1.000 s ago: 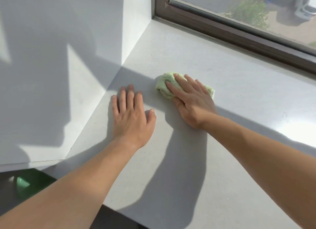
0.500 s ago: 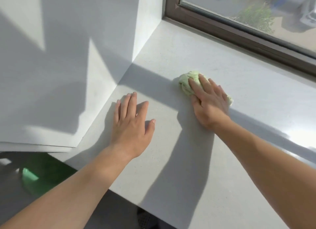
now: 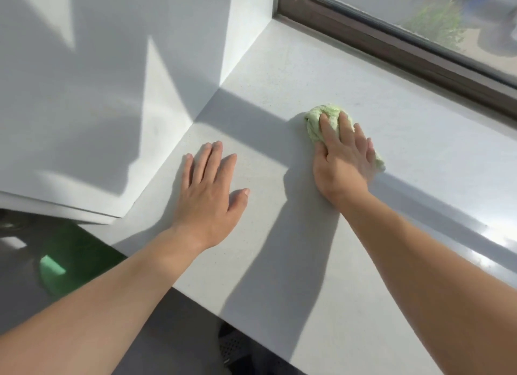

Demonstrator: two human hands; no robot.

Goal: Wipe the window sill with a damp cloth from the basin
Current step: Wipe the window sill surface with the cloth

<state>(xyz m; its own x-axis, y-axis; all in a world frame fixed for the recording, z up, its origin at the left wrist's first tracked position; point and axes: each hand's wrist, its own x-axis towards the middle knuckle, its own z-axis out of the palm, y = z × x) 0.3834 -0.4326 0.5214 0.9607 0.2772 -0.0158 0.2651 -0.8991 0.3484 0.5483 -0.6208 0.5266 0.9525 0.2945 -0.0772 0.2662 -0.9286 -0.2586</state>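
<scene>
Two bare hands rest on a pale window sill (image 3: 279,75) in strong sunlight. At centre right of the frame, the right hand (image 3: 342,162) lies palm-down with fingers (image 3: 326,128) extended and slightly spread, pressing on a bunched light-green cloth (image 3: 316,120) rather than clenching it. Most of the cloth is hidden beneath the palm and fingers; one wad shows beyond the fingertips toward the upper left, and a small corner peeks out past the little-finger side at the lower right. Its long axis therefore runs diagonally, from upper left to lower right, crosswise under the hand. Whether the thumb hooks any fabric cannot be made out. At centre left, the left hand (image 3: 208,190) lies flat and empty on the sill, fingers together, thumb apart, well clear of the cloth. Both forearms run off the bottom edge of the frame. A brown window frame (image 3: 391,53) crosses the upper right, with blurred greenery behind the glass. At lower left, below the sill's edge, a green round shape (image 3: 70,265), partly cut off by the left forearm, is too indistinct to identify.
</scene>
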